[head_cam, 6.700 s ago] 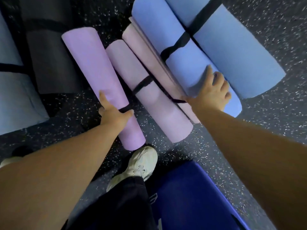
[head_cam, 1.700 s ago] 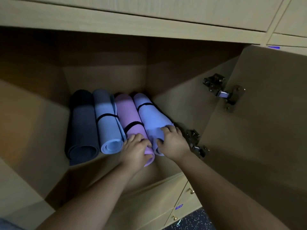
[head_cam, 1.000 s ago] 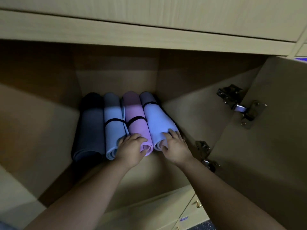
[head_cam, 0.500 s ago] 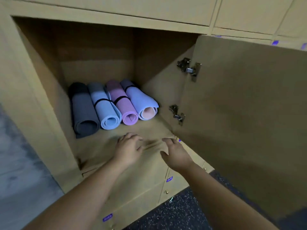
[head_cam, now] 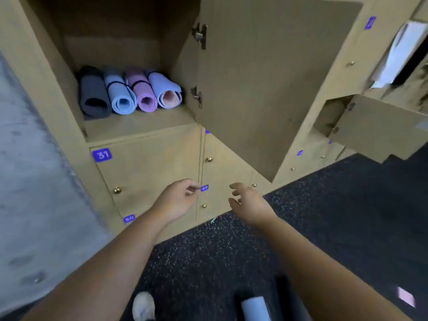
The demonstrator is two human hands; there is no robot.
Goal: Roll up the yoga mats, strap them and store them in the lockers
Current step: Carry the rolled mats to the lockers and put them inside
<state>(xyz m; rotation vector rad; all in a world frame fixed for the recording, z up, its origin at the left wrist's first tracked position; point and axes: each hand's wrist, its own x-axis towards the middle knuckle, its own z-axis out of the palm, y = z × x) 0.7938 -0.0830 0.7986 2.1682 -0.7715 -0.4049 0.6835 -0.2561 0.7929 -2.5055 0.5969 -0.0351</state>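
- both hands, half a second ago resting at the front edge of the locker shelf, now hang lower and clear of it, in front of the closed doors beneath; the four rolled mats lie where they lay.
- left hand (head_cam: 177, 200): empty, fingers loosely curled, touching nothing.
- right hand (head_cam: 251, 203): empty, fingers spread and relaxed, touching nothing.
- open locker (head_cam: 139, 126): wooden compartment, door (head_cam: 266, 77) swung out to the right on two hinges.
- contents, side by side on the locker floor, rolled ends facing out, left to right: dark grey mat (head_cam: 93, 93); light blue mat (head_cam: 121, 95) with black strap; pink-purple mat (head_cam: 142, 92) with black strap; lavender-blue mat (head_cam: 164, 89) with black strap, pink inner face.
- door below, closed: blue label "31" (head_cam: 102, 155), brass knob (head_cam: 117, 190).
- floor (head_cam: 324, 216): dark speckled rubber; one pale blue rolled mat end (head_cam: 254, 308) at the bottom edge, a white shoe (head_cam: 143, 305) near it.
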